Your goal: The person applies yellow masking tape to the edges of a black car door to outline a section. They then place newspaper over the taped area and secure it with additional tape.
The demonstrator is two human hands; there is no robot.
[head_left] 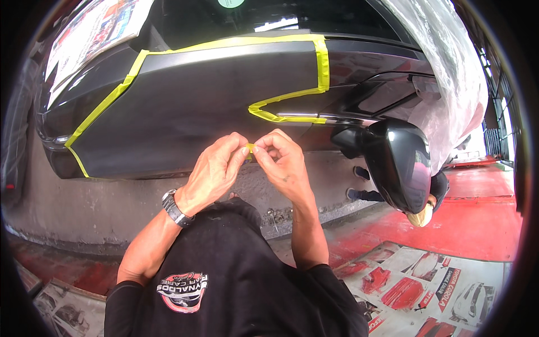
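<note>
Both my hands meet in front of a black car bumper (213, 101). My left hand (216, 168), with a dark wristwatch (175, 209) on its wrist, and my right hand (281, 160) pinch a small piece of yellow masking tape (250, 147) between their fingertips. Yellow masking tape lines (321, 62) outline a dull sanded patch on the bumper just above my hands.
A glossy black side mirror (401, 163) hangs at the right, with clear plastic sheeting (449, 73) draped above it. Another person's feet (359, 185) show near the mirror. Newspaper (426, 286) lies on the red floor (477, 219); more paper (95, 28) covers the car at upper left.
</note>
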